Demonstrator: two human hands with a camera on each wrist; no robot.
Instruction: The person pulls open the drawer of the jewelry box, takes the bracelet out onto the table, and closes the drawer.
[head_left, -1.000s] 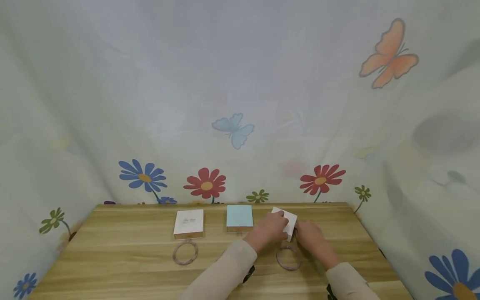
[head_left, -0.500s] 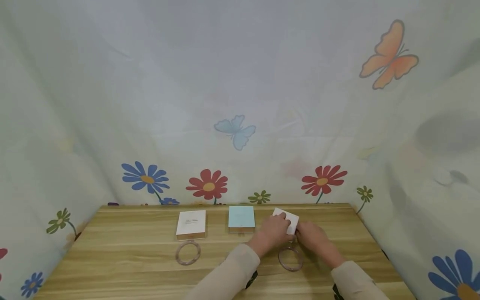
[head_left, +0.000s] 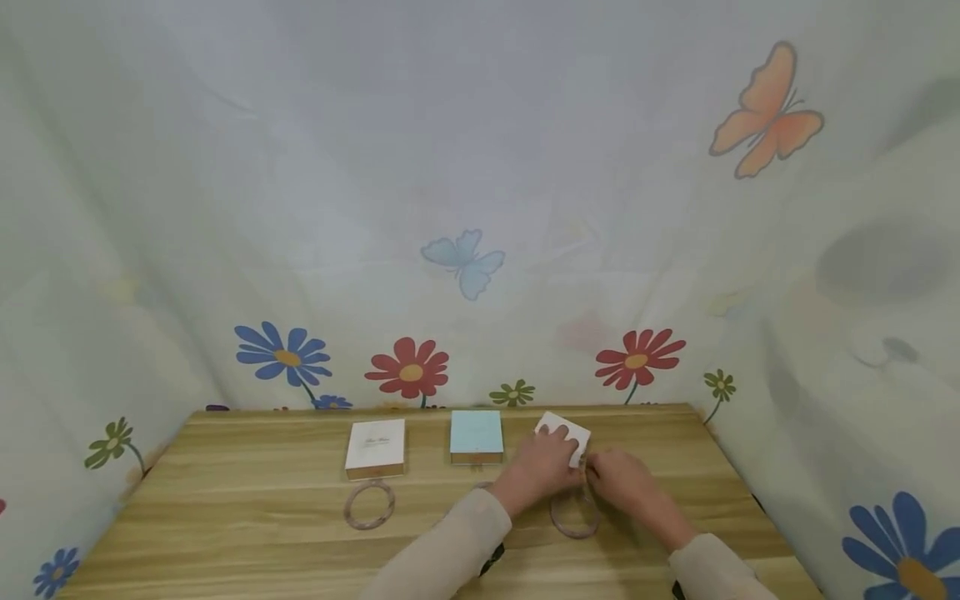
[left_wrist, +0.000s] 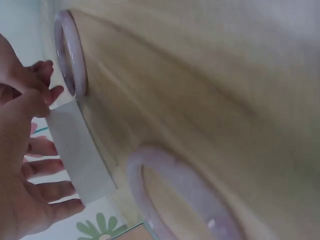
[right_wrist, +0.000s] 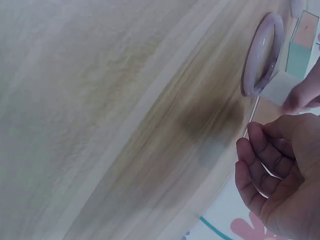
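A small white box (head_left: 567, 435) sits turned at an angle near the table's back right. My left hand (head_left: 542, 468) holds it from the left, with several fingers spread over its lid. In the left wrist view those fingers lie across the pale box face (left_wrist: 80, 150). My right hand (head_left: 622, 482) is at the box's front right corner; in the right wrist view its thumb and forefinger (right_wrist: 260, 131) pinch at the box's edge, the other fingers curled. A pale purple bangle (head_left: 576, 534) lies just in front, partly covered by the left hand.
On the wooden table (head_left: 225, 533), a light blue box (head_left: 477, 433) stands at the back middle, a white printed box (head_left: 377, 446) to its left. Another bangle (head_left: 369, 526) lies before the printed box. A third bangle (head_left: 482, 485) is mostly hidden by the left sleeve.
My left hand's fingers are spread wider over the white box's lid. The right hand has shifted slightly toward the box's front corner. The other boxes and the bangles stay put.
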